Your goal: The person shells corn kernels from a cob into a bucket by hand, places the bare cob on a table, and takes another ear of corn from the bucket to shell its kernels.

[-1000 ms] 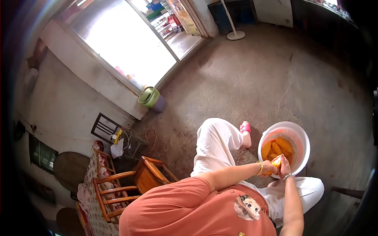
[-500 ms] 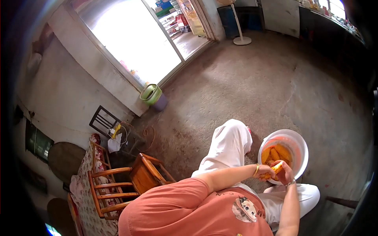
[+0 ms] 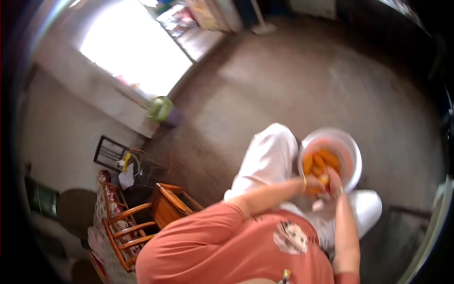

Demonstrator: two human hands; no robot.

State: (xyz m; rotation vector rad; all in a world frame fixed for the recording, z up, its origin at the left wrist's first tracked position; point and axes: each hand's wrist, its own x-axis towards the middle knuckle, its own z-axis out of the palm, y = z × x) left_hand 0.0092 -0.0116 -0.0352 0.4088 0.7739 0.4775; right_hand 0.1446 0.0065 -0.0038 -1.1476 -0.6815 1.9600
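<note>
A white bucket [image 3: 354, 161] stands on the floor by my bent legs, with several yellow-orange corn cobs [image 3: 321, 160] inside. Over its near rim, both hands are together around one corn cob [image 3: 324, 179]. My left hand [image 3: 313, 185], with a gold bangle at the wrist, grips the cob from the left. On the cob's right side is my right hand [image 3: 334, 181], its fingers wrapped round it, a bracelet at the wrist. Motion blur smears the fingers, and the hands cover part of the cob.
A wooden chair [image 3: 165, 208] is at the lower left, near a dark chair [image 3: 111, 152] holding a cable. A green-lined bin [image 3: 161, 110] stands by the bright doorway. A white stand base [image 3: 264, 29] rests on the floor at the top.
The camera view has shifted and blurred. Both hands remain together on the cob, which is now lower between them and more hidden by the fingers. The bucket appears higher in view.
</note>
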